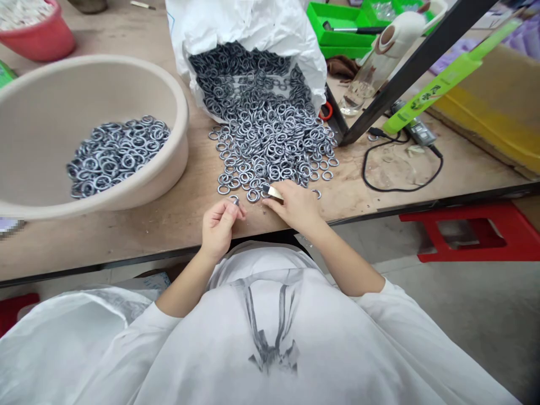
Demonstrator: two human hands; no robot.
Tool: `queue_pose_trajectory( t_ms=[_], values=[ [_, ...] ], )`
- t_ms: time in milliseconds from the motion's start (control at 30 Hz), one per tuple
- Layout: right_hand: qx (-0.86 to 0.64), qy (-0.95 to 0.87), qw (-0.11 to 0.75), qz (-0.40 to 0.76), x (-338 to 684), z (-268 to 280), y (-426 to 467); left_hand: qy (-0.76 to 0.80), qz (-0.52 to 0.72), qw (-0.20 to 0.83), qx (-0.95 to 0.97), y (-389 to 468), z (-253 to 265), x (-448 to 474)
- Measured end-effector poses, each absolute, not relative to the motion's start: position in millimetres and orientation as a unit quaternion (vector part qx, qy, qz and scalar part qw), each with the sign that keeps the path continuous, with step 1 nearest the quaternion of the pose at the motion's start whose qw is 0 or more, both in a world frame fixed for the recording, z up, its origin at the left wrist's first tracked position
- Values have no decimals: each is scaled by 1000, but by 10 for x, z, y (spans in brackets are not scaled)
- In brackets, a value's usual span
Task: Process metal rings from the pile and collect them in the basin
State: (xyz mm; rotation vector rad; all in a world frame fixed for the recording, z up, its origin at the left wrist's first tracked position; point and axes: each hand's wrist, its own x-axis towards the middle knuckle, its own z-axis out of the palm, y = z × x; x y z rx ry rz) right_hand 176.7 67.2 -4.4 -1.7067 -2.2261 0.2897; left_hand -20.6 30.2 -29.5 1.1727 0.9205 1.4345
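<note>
Pinched in my left hand [218, 226] is a grey ring [234, 199], near the table's front edge. My right hand [300, 209] grips a small flat tool [275, 193] with a pale side and a dark end; its exact kind I cannot make out. That tool's dark end is close to the nearest loose rings. Beyond both hands, a heap of grey rings [270, 140] spills out of a white sack [248, 22] lying on its side. More rings [118, 154] lie inside a large beige basin [177, 135] on the left.
At the back left stands a red tub [54, 42] of pale pieces. Green trays [337, 42], a clear bottle [371, 70], a dark metal post [392, 73] and a black cable [365, 169] are on the right. A red stool [518, 236] stands below the table [169, 225].
</note>
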Motion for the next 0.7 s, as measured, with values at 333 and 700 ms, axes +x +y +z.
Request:
queue_pose_trajectory(
  t_ms=[333, 700],
  values=[
    [-573, -812, 82, 72, 1702, -38, 780, 441, 558, 580, 397, 332, -134, -309],
    [-471, -619, 403, 482, 1743, -4, 827, 404, 483, 716, 300, 417, 91, -202]
  ],
)
